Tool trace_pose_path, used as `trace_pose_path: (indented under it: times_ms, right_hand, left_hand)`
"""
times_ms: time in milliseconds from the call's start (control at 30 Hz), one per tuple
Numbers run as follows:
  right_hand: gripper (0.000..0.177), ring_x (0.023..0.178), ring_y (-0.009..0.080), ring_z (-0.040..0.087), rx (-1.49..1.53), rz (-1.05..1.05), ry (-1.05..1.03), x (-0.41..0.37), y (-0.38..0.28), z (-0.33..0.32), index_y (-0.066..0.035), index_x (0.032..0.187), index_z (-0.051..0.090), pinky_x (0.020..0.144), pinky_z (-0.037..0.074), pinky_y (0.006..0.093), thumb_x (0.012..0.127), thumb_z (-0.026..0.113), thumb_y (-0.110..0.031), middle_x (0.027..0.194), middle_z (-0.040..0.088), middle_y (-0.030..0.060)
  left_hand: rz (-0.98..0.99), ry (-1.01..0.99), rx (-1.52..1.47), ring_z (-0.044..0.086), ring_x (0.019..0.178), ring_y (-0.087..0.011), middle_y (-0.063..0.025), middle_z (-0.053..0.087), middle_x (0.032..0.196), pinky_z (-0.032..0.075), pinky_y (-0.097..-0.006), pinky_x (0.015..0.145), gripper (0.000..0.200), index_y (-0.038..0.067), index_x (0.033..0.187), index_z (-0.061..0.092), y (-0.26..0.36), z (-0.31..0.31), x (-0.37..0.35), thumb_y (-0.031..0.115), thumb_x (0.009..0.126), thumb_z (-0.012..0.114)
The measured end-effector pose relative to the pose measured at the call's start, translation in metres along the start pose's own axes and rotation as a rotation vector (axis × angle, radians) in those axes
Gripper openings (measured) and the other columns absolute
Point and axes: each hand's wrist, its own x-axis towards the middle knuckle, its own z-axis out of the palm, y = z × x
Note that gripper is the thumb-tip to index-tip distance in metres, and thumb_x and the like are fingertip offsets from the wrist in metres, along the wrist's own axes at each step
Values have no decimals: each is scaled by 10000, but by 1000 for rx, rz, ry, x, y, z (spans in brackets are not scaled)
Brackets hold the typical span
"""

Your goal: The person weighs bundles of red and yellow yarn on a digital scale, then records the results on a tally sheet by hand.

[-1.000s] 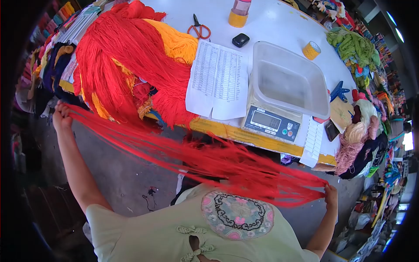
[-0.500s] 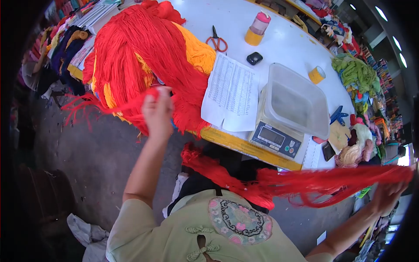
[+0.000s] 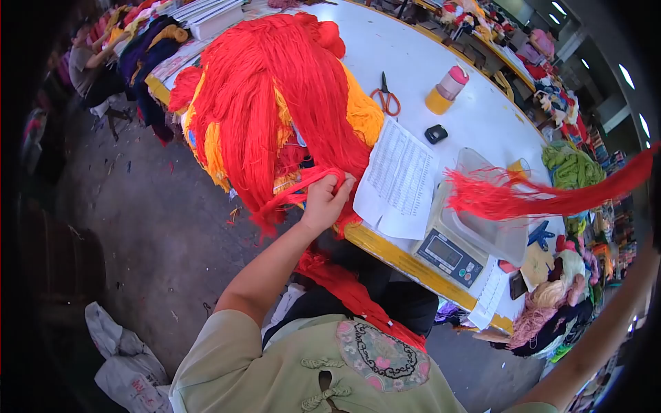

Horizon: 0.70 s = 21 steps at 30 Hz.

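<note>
My left hand (image 3: 326, 204) is closed round a small bunch of red yarn, in front of the big pile of red yarn (image 3: 241, 89) on the table. Orange yarn (image 3: 365, 110) shows from under the pile. At the right, a long red strand bundle (image 3: 564, 199) stretches over the clear plastic tub (image 3: 482, 230) on the scale (image 3: 447, 256). My right arm rises at the right edge; its hand is out of sight. More red yarn (image 3: 358, 299) lies across my lap. Printed sheets (image 3: 399, 179) lie between pile and scale.
On the white table (image 3: 413, 65) are scissors (image 3: 385, 96), a pink-topped bottle (image 3: 451, 86), a small black object (image 3: 435, 133) and a tape roll (image 3: 518, 169). Yarn heaps lie at the right. Other people sit at the far left and far right. White bags (image 3: 127, 365) rest on the floor.
My left hand has moved right, nearer the table edge, with its red yarn. The long red bundle has swung up from my lap to over the tub; my right hand has left the view.
</note>
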Motion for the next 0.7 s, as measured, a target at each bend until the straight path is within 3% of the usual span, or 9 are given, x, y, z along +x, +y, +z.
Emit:
trace_pose_path:
  times_ms: [100,167,200,233,267,333,367,533,700]
  right_hand:
    - [352,1014,159,621,-427,194,-103,-86,110,1,-49,1344,548,902,504,322,1036,518,-215,1195,647,76]
    - [279,960,218,625,-796,222,-302,-177,128,51,-55,1238,619,847,504,344,983,594,-165,1087,667,91]
    - [243,933,248,626,-972,211,-409,-223,138,77,-58,1185,654,820,503,354,957,632,-140,1032,677,99]
    - [142,816,314,578,-1220,11,-633,-242,109,108,-69,1024,665,742,476,405,899,688,-134,848,623,124]
    - [150,769,338,536,-1195,40,-601,-271,115,111,-83,962,651,704,429,444,844,726,-138,771,584,130]
    - [242,772,327,611,-1054,51,-599,-317,123,107,-48,967,651,797,407,429,787,767,-162,837,673,106]
    - [291,878,288,630,-1111,30,-605,-330,113,110,-53,1024,663,808,410,415,779,773,-163,928,676,117]
    - [373,899,257,550,-1041,117,-303,-378,83,117,-40,1135,667,781,434,373,785,786,-88,1220,561,140]
    - [395,880,214,552,-924,163,-180,-395,67,95,-27,1179,659,705,486,307,800,765,4,1215,540,137]
  left_hand:
    - [63,9,72,603,676,-106,-37,645,745,485,-276,612,127,-3,945,655,-4,-1,-2,121,966,635]
    - [76,-8,79,618,712,-117,-48,666,772,497,-287,637,134,-5,944,657,-15,1,-3,126,965,638]
    - [-36,-44,103,625,750,-110,-68,685,816,506,-288,669,134,-2,953,659,-7,-1,-3,129,969,638]
    - [2,-25,-5,604,761,-74,-59,674,818,502,-267,674,122,-3,952,655,-16,3,-4,116,972,634]
    - [-26,-19,-57,588,769,-58,-43,666,823,495,-248,675,97,-3,949,650,-21,5,-5,89,973,629]
    - [-16,-30,-79,569,713,-51,-5,652,788,482,-230,637,80,-9,975,657,-24,6,-5,63,973,622]
    - [36,-34,-1,558,685,-47,2,647,774,476,-230,615,82,-8,985,663,-13,5,-4,60,974,619]
    - [37,-61,19,549,701,-47,4,622,768,463,-222,624,90,-2,990,657,-16,4,-5,71,987,604]
    - [-235,-41,-374,419,591,-14,32,551,713,308,-190,514,126,29,1038,625,25,-4,-27,136,1022,562]
